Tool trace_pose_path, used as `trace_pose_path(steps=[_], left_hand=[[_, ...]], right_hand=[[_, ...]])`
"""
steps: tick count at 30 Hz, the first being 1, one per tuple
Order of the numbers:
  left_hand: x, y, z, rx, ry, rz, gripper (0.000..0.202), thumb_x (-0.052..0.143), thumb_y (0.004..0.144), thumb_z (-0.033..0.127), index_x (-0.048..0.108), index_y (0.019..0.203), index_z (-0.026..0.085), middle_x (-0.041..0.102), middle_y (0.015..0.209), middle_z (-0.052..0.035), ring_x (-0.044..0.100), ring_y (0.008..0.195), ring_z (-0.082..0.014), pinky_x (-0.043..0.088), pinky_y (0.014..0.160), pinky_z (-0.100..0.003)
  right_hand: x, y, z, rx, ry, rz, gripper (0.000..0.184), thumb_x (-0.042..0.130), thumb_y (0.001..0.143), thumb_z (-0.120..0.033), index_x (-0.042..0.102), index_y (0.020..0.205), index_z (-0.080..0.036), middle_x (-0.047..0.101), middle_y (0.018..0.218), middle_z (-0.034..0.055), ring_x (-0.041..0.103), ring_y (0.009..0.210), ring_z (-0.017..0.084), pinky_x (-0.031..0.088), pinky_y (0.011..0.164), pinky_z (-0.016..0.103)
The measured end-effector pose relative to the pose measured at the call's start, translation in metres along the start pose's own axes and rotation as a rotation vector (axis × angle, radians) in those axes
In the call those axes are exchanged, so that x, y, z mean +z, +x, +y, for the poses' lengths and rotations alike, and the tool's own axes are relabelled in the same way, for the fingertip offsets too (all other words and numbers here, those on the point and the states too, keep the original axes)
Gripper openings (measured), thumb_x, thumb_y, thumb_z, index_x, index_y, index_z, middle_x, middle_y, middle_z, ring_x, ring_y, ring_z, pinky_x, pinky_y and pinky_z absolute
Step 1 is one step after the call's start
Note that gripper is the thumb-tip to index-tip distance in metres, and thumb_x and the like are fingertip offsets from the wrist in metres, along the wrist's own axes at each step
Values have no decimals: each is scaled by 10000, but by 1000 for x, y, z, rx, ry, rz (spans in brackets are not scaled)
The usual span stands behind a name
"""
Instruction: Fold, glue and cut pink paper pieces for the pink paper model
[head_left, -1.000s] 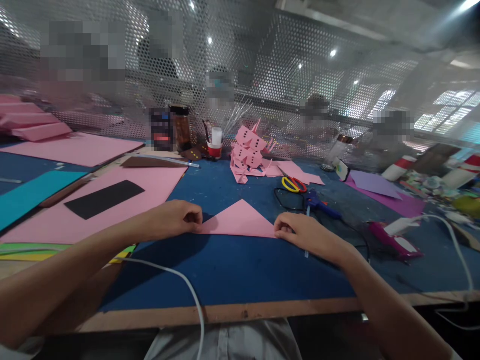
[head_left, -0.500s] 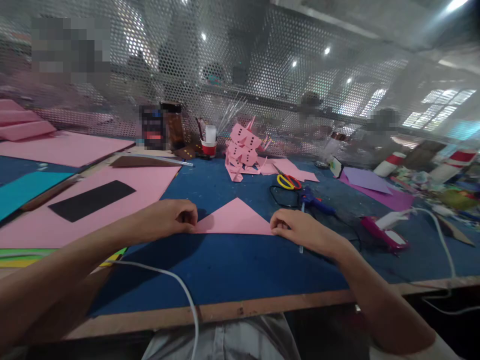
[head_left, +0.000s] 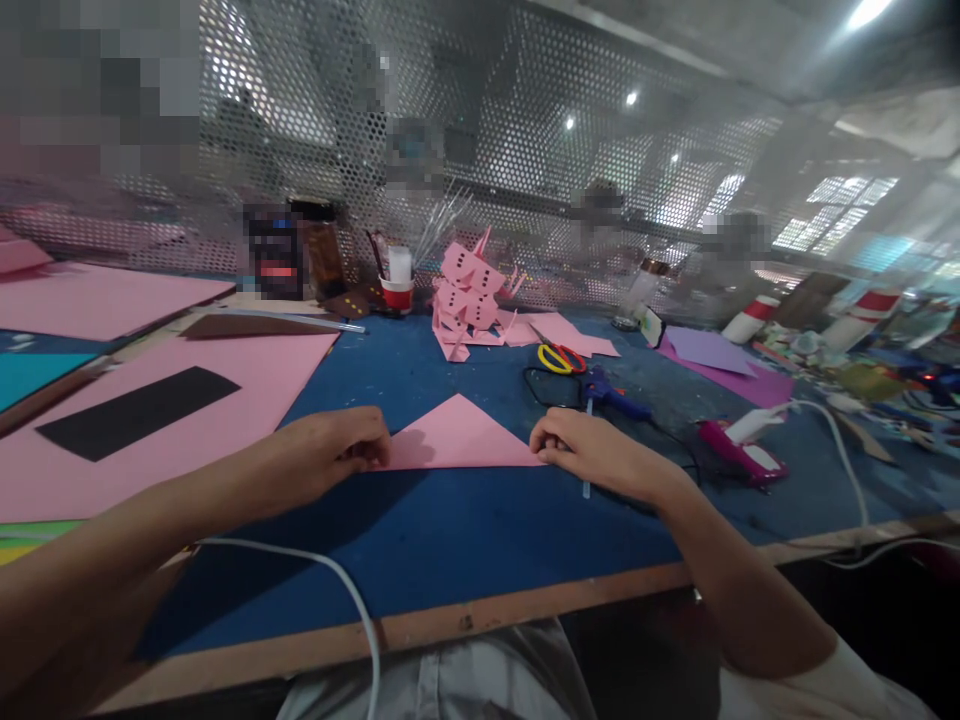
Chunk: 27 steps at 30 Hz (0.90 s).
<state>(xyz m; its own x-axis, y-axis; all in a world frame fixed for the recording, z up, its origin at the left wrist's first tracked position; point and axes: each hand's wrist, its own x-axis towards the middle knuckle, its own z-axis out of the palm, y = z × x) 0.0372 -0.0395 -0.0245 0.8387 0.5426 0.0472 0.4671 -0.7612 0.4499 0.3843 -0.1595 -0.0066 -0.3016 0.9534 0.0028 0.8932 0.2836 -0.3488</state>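
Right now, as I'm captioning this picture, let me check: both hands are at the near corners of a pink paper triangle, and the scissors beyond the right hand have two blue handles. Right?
Not quite: the scissors have one yellow and one red handle, as the head view shows. The left hand and right hand are at the pink paper triangle's near corners.

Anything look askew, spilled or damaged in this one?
Nothing looks clearly spilled or damaged; the pink paper triangle between the left hand and right hand shows no visible tear. Slightly out of place: a white cable hanging loosely over the table's front edge, where it might snag.
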Motion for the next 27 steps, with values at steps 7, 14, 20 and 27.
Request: trace_pose_path(steps=[7,14,20,27], left_hand=[[5,0,0,71,20,12,240,441,831,71,646,847,193,648,871,-12,605,800,-154,438,725,-239],[12,-2,11,44,145,73,195,463,800,79,608,827,208,630,837,-16,586,725,-159,402,668,-261],[15,0,19,102,223,96,121,464,888,177,578,871,216,600,826,-4,551,723,-157,380,669,-263],[21,5,22,31,134,119,131,511,932,314,606,936,225,634,832,4,573,712,-149,372,647,-250]], right_hand=[[-1,-1,-2,24,18,-17,114,551,916,-174,637,974,-222,627,961,3,580,829,133,393,712,243],[0,-1,-2,39,-1,-17,117,547,913,-177,631,973,-232,632,945,-10,585,806,128,381,696,247],[0,-1,-1,35,1,-20,125,538,919,-186,633,984,-234,638,944,-10,588,807,126,382,692,247],[0,-1,-3,42,4,-26,125,525,925,-199,632,981,-232,645,950,-2,590,826,138,385,693,249]])
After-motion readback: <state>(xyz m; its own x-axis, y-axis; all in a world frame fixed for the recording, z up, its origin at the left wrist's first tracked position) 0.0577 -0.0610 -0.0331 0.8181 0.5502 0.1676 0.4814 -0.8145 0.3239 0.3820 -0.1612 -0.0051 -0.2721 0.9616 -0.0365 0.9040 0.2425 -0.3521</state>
